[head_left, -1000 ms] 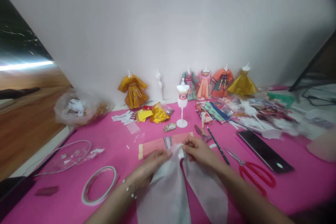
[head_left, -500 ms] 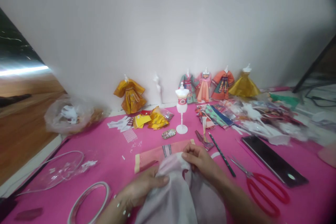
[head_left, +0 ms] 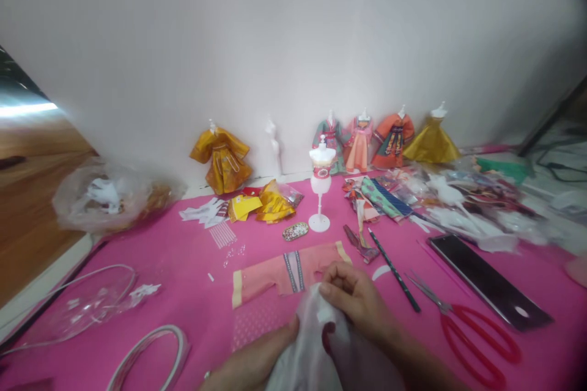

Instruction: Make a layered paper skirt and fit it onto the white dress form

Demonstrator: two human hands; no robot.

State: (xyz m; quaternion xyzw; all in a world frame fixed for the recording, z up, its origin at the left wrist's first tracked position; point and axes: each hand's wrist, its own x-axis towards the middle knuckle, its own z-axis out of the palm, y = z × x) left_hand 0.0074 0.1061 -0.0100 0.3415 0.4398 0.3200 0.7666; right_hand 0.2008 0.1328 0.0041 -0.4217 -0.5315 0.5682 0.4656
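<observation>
Both hands are on a pale whitish-pink piece of thin cloth (head_left: 300, 357) at the near side of the pink mat (head_left: 192, 311). My left hand (head_left: 266, 348) grips its left side, thumb on top. With thumb and fingers pinched, my right hand (head_left: 355, 296) holds its upper edge. A dark red curved patch (head_left: 328, 337) shows on the cloth below the right fingers. Just beyond lies a flat peach doll jacket (head_left: 261, 275) with cream cuffs and a patterned centre band. Farther back stands a white doll mannequin (head_left: 320, 186) with a red band round its waist.
Right of my hands lie a dark pencil (head_left: 395, 272), red-handled scissors (head_left: 463, 324) and a black phone (head_left: 488, 281). A tape roll (head_left: 177, 342) lies front left. Several dressed mannequins, among them a gold gown (head_left: 433, 140), line the wall. Plastic bags (head_left: 96, 198) sit back left.
The cloth and my left hand have shifted right and a little lower, uncovering more of the peach jacket. My right hand keeps its pinch, slightly lower. The camera view has shifted slightly.
</observation>
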